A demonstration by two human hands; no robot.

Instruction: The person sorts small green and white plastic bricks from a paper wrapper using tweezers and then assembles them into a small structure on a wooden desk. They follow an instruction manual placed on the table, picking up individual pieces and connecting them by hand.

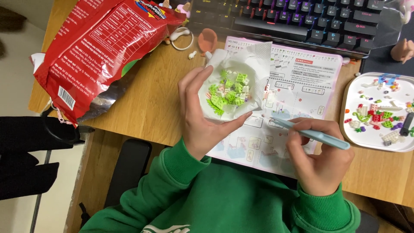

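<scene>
the left hand is cupping a white tissue that is carrying a small heap of tiny building bricks, mostly light green with a few white and pink ones. its fingers are spreading wide and curling up under the paper, thumb lying along the near edge, so the tissue is sagging into a shallow bowl. the right hand is closing its fingers narrowly around pale blue tweezers, the tips pointing left toward the heap but not yet touching it.

to do this well, the cupped palm should be staying level and low over the instruction sheet, since the bricks are lying loose and a tilt is likely to be spilling them off the near edge. the tweezers should be coming in shallow, pinching 1 brick by its sides rather than digging through the pile.

the heap is sitting in the middle of the scene, above the pink-bordered sheet, near the keyboard at the far side. a white tray with more mixed bricks is lying to the right, well apart. a red snack bag is lying at the far left on the wooden desk.
</scene>
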